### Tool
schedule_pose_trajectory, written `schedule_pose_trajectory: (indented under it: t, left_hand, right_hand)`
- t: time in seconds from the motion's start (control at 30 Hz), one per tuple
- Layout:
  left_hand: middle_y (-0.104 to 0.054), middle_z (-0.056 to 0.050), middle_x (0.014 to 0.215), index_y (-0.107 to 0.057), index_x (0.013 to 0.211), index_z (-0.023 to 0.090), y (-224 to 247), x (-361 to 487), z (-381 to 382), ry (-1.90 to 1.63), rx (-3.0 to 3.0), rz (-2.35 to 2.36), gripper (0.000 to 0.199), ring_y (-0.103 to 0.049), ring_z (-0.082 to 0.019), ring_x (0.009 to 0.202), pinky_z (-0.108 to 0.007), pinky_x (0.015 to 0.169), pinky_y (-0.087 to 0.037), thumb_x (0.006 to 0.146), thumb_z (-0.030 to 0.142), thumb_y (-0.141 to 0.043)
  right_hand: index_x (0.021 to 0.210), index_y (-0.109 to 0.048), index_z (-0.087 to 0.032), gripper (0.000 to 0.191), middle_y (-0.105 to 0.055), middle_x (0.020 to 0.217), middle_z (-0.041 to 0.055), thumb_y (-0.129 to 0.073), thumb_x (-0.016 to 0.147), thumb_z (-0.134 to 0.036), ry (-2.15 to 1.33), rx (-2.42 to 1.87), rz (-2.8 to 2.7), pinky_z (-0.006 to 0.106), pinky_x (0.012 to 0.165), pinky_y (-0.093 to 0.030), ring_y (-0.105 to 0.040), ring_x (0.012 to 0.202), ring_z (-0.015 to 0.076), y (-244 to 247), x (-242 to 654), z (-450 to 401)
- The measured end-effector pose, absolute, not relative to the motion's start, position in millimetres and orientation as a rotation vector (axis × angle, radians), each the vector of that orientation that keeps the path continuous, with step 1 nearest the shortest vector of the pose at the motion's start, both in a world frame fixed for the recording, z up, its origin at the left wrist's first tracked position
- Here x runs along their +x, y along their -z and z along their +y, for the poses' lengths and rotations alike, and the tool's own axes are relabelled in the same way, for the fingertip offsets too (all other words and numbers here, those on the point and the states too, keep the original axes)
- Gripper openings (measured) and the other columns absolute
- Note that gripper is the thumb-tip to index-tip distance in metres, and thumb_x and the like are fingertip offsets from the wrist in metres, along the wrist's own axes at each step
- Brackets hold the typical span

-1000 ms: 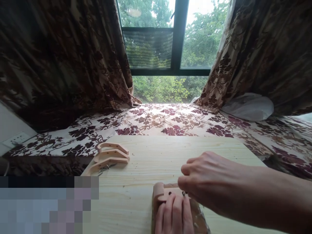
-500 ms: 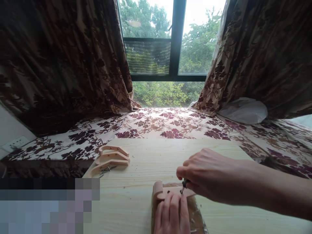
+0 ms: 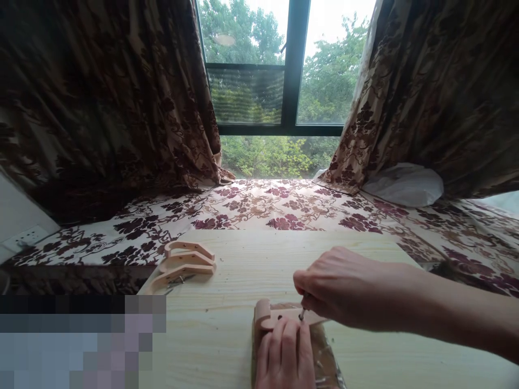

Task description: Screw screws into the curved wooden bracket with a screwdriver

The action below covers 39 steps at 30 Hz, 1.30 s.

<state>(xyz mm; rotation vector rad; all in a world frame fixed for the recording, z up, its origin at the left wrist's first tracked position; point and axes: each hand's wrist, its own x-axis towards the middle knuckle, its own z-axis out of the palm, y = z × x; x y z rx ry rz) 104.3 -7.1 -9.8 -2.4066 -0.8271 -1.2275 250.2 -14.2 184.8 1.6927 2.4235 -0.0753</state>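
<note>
My right hand [image 3: 334,286] is closed around a small screwdriver [image 3: 303,312], whose thin shaft points down at a dark hole in a pale, curved wooden piece [image 3: 268,322]. Most of the handle is hidden inside the fist. That wooden piece lies across the far end of a brown block [image 3: 326,354] that looks wrapped in clear plastic. My left hand [image 3: 284,354] holds the wooden piece down against the block, fingers close together and beside the screwdriver tip. A second dark hole [image 3: 279,317] shows just beyond its fingertips.
Several similar curved wooden pieces [image 3: 188,263] lie at the left of the pale wooden board [image 3: 251,270], with loose screws [image 3: 178,280] beside them. Behind the board spreads a floral cloth [image 3: 279,205]. A white plastic bag [image 3: 405,185] rests at the right by the curtain.
My right hand has turned slightly around the screwdriver, and the handle shows less. My left hand keeps its place on the wooden piece.
</note>
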Motion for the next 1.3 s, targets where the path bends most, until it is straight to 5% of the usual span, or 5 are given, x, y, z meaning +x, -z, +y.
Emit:
schedule_pose_trajectory:
  t: [0.13,0.33,0.6,0.87,1.3]
  left_hand:
    - [-0.07,-0.011,0.099,-0.066,0.107,0.016,12,103,-7,1.198,-2.443,-0.813,0.056,-0.063,-0.024,0.097,-0.037,0.082,-0.044,0.095,0.048,-0.021]
    - [-0.07,-0.008,0.099,-0.064,0.109,0.019,13,101,-6,1.164,-2.458,-0.802,0.034,-0.063,-0.022,0.099,-0.034,0.084,-0.044,0.094,0.024,-0.034]
    - [-0.069,-0.01,0.1,-0.063,0.112,0.019,15,100,-5,1.215,-2.517,-0.815,0.053,-0.063,-0.024,0.097,-0.033,0.084,-0.046,0.089,0.059,-0.038]
    - [-0.068,-0.007,0.102,-0.062,0.115,0.021,18,99,-5,1.168,-2.489,-0.828,0.037,-0.062,-0.022,0.099,-0.031,0.086,-0.045,0.09,0.043,-0.046]
    - [-0.065,-0.01,0.106,-0.061,0.116,0.018,15,97,-6,1.154,-2.557,-0.787,0.053,-0.059,-0.024,0.103,-0.034,0.087,-0.045,0.088,0.057,-0.039]
  right_hand:
    - [0.072,-0.055,-0.018,0.018,-0.062,0.066,0.0012,-0.048,0.088,-0.019,0.135,1.641,2.472,0.027,0.05,-0.022,-0.048,0.057,0.0122,-193,249,-17]
    - [0.073,-0.054,-0.017,0.019,-0.061,0.069,0.0031,-0.044,0.09,-0.018,0.12,1.673,2.498,0.026,0.053,-0.026,-0.048,0.059,0.0125,-183,252,-10]
    - [0.071,-0.055,-0.018,0.024,-0.061,0.061,0.003,-0.042,0.09,-0.023,0.013,1.788,2.442,0.028,0.048,-0.018,-0.043,0.048,0.0115,-175,255,-5]
    - [0.074,-0.057,-0.019,0.016,-0.062,0.069,0.0018,-0.049,0.088,-0.016,0.207,1.657,2.486,0.026,0.054,-0.028,-0.055,0.064,0.0141,-194,249,-20]
    - [0.075,-0.056,-0.018,0.017,-0.061,0.063,0.0032,-0.048,0.088,-0.024,0.139,1.762,2.423,0.027,0.049,-0.023,-0.052,0.056,0.0147,-186,254,-19]
